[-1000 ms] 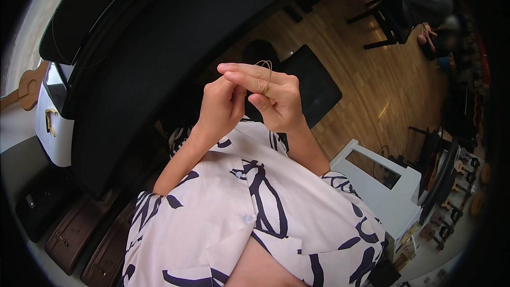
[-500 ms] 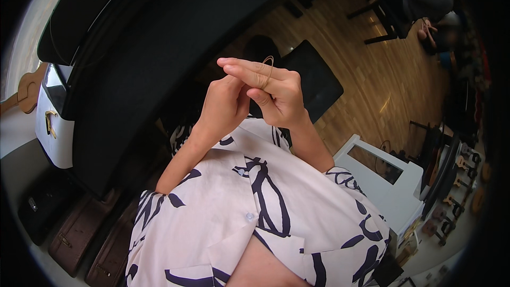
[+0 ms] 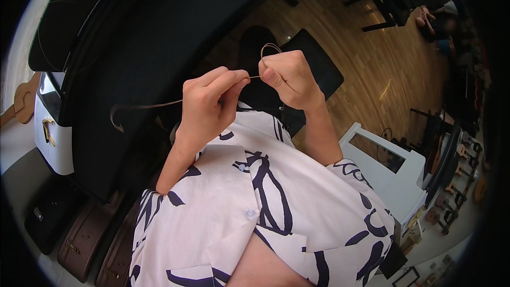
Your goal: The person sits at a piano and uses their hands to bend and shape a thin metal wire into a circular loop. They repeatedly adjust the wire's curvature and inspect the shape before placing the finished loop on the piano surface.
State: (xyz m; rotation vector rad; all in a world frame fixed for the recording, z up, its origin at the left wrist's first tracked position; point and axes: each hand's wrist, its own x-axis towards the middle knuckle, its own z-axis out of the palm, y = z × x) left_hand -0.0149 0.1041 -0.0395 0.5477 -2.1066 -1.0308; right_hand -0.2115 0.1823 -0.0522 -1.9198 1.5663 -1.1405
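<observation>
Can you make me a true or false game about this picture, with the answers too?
1. The left hand holds the thin string. True.

2. The left hand is pressed against the right hand. False: there is a gap, with string stretched across it.

3. A loop of string shows above the right hand in the picture. True.

4. The person's shirt is plain green. False: it is pale with dark markings.

5. Some string sticks out to the left, past the left hand. True.

6. The floor is covered in grass. False: it looks like wooden boards.
</observation>
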